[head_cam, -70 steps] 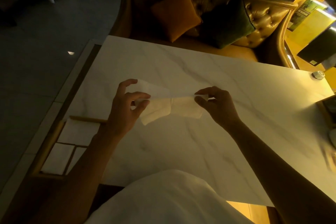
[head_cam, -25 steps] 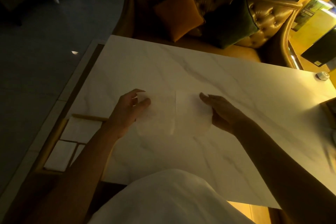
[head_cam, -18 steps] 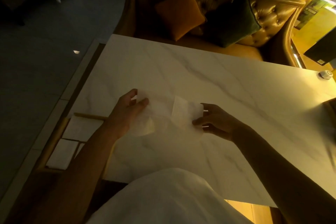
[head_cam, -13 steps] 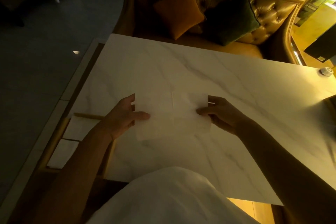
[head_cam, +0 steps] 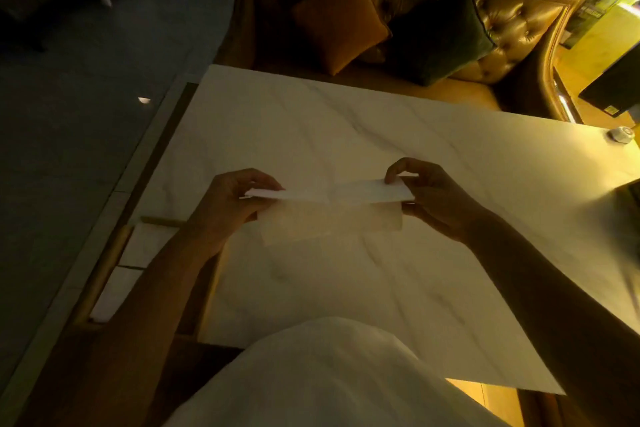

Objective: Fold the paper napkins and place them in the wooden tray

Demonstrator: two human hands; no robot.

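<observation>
Plainly, the paper napkin (head_cam: 329, 215) is thin and limp, so pulling its two ends apart too hard could tear it at the middle crease, and uneven pinches would likely leave the fold crooked. It hangs mid-frame, just above the marble surface (head_cam: 346, 305), its top edge taut and a flap drooping below. The left hand (head_cam: 225, 208) pinches the left end, fingers curled over the thumb; the right hand (head_cam: 436, 201) pinches the right end between thumb and forefinger. The wooden tray (head_cam: 103, 270), at the lower left of the frame, already holds folded napkins (head_cam: 145, 244), partly behind the left forearm
</observation>
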